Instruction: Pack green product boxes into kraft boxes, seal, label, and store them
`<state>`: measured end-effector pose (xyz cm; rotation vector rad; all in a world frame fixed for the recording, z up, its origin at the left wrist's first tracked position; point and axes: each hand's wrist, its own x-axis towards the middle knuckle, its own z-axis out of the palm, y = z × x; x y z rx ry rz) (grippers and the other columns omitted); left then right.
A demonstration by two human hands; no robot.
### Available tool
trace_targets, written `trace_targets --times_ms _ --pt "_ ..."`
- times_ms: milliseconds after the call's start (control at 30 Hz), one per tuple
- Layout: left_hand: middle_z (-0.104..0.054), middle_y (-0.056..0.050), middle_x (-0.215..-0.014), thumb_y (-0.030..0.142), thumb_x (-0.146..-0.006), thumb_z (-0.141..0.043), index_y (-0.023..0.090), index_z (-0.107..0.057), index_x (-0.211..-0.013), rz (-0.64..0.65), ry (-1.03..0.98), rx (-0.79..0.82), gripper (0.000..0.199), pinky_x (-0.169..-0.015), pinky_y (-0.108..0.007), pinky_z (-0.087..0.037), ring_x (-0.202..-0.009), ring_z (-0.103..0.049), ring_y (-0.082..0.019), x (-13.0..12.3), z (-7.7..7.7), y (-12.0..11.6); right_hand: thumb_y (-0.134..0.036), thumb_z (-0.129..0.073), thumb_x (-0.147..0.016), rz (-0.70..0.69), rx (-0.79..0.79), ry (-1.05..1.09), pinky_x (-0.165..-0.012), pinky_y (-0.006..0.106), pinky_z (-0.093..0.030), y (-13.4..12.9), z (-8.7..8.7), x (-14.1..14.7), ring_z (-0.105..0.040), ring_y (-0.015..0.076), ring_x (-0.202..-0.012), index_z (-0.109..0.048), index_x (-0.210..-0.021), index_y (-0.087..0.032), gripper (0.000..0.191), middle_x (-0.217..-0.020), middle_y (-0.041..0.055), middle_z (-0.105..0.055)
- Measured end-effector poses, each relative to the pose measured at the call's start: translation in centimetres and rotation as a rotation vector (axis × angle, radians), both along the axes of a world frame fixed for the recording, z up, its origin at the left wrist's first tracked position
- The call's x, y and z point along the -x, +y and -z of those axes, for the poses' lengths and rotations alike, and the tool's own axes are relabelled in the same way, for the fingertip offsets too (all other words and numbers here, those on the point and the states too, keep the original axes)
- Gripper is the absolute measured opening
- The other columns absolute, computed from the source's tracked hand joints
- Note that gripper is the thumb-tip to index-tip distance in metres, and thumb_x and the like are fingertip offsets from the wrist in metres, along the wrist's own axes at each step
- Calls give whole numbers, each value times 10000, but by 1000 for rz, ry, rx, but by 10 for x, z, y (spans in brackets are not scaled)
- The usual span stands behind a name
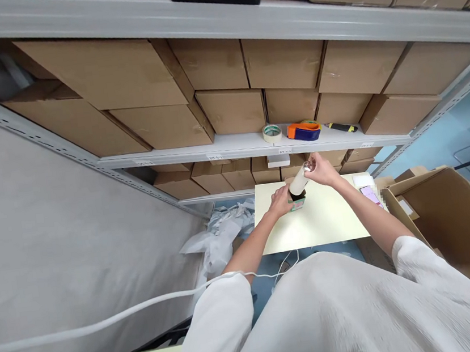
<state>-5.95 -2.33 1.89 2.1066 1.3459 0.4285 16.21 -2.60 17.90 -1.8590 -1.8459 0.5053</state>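
Observation:
My right hand (pixel 321 170) pinches the top end of a whitish cylinder (pixel 299 182), which leans at a tilt. Its lower end is in the open mouth of a small green box (pixel 298 203). Around the left side of that box, my left hand (pixel 280 201) is closed, steadying it over the pale yellow table (pixel 322 225). What the cylinder is made of, and how deep it sits in the box, I cannot make out.
Shelves of cardboard boxes (pixel 231 111) rise behind the table, with a tape roll (pixel 272 132), an orange-and-blue tape dispenser (pixel 304 131) and a cutter (pixel 343 127) on one. A phone (pixel 370 196) lies at the right. A large open carton (pixel 457 211) stands beside; a white cable (pixel 107 320) crosses left.

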Motion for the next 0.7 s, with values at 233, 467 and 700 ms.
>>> trace_targets --times_ms 233,467,700 --pt "-587 -129 -1594 412 -804 -878 262 -545 -1549 -5 -195 -58 830 -1226 -502 -426 -1482 -532 -388 -23 -59 -5 -388 -693 -802 37 38 138 -744 323 -487 4 -14 -21 -670 235 -856 -557 -1115 -260 364 -959 17 -743" --pt "-792 -83 -1287 415 -858 -864 249 -669 -1419 -120 -385 236 616 -1010 -422 -602 -1166 -753 -319 -41 -66 -22 -552 -741 -859 128 52 441 -910 386 -581 -7 29 -27 -725 241 -1006 -591 -1274 -213 556 -1079 67 -767" --pt "-774 -137 -1362 519 -925 -813 180 -666 -1429 -83 -681 433 626 -1041 -424 -613 -1253 -743 -311 -53 -52 -23 -471 -827 -861 -5 228 879 -987 467 -633 -30 67 -31 -761 268 -1103 -418 -1615 -202 900 -1136 102 -802"
